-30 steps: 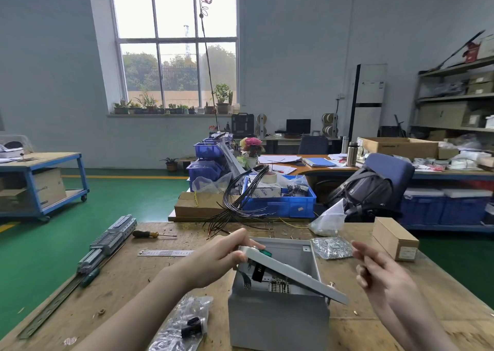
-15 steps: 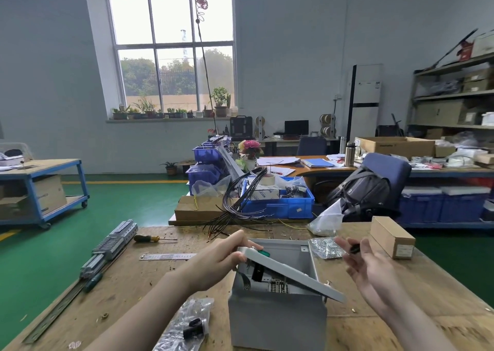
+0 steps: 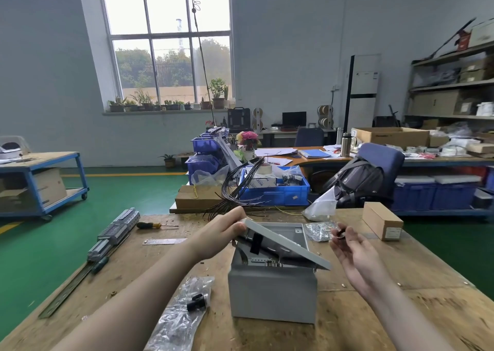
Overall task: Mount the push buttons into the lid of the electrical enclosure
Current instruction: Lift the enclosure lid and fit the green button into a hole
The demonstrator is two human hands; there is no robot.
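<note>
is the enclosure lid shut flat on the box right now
No, the lid is tilted up off the grey enclosure, with the left hand gripping its raised far-left corner.

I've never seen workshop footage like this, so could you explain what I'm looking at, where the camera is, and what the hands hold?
The camera sits on a person's head, looking down at a wooden workbench. The left hand grips the edge of a grey lid, holding it tilted open over the grey enclosure. The right hand pinches a small dark part; what it is, I can't tell. Nearby lie a plastic bag with a black part, a screwdriver and a small cardboard box.
</note>
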